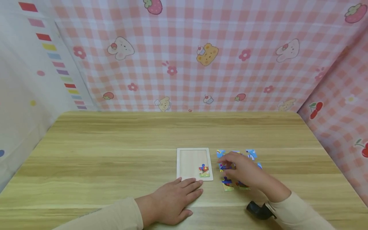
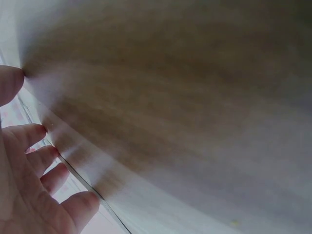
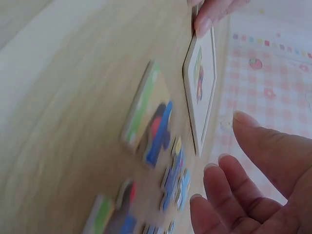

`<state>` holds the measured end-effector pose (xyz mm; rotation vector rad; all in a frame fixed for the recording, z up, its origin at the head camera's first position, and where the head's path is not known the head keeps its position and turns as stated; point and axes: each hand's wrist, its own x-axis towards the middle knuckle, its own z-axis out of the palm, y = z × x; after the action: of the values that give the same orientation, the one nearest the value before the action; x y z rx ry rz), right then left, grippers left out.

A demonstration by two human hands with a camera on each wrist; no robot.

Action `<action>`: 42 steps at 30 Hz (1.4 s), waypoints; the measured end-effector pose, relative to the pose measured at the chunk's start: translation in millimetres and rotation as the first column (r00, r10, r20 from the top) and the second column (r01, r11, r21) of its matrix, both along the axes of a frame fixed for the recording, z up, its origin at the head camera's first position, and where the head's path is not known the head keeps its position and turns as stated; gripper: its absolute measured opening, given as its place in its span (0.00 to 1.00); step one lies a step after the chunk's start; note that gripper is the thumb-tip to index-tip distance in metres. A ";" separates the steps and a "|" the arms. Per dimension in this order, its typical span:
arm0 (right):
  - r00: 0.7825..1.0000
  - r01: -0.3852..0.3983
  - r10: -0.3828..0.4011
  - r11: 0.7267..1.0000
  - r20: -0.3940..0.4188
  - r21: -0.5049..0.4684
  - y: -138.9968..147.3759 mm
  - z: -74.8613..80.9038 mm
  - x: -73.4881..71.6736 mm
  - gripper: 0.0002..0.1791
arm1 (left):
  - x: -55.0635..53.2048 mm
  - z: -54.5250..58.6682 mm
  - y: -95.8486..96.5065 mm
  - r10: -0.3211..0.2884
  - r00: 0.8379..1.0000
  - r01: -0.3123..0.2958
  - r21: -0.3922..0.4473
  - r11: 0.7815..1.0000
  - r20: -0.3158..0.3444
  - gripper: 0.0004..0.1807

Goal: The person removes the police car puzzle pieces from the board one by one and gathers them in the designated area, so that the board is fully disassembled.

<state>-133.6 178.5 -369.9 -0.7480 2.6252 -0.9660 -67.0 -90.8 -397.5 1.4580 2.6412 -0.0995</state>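
Observation:
A shallow wooden puzzle tray lies on the table, with one puzzle piece in its lower right corner. My left hand rests flat, its fingertips touching the tray's near edge. To the right of the tray, my right hand hovers over several loose puzzle pieces and hides some of them. In the right wrist view, the thumb and fingers of that hand are apart and bent loosely, with nothing between them. A green-bottomed piece lies nearest the tray's corner there, and other pieces are beyond it.
The wooden table runs back to a pink checked cloth. A black curved object sits at the right sleeve's cuff. More checked cloth hangs along the right side.

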 end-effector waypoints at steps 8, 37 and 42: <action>1.000 -0.006 0.006 1.000 -0.002 -0.018 -19.3 -4.4 -1.3 0.16 | 2.2 -2.4 -1.2 0.005 1.000 -0.005 0.007 1.000 -0.017 0.33; 0.987 0.129 -0.141 0.979 0.072 0.156 -62.9 -7.7 -6.9 0.11 | 0.7 -4.2 -1.4 -0.011 0.998 0.011 0.009 1.000 -0.054 0.32; 0.985 0.134 -0.151 0.976 0.086 0.170 -63.9 -7.3 -7.0 0.10 | -0.5 -3.3 -0.7 -0.010 0.999 0.011 0.006 1.000 -0.037 0.32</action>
<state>-140.6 114.6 -377.2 -0.4661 2.6598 -0.7877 -67.5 -91.4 -400.8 1.4862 2.6653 -0.1212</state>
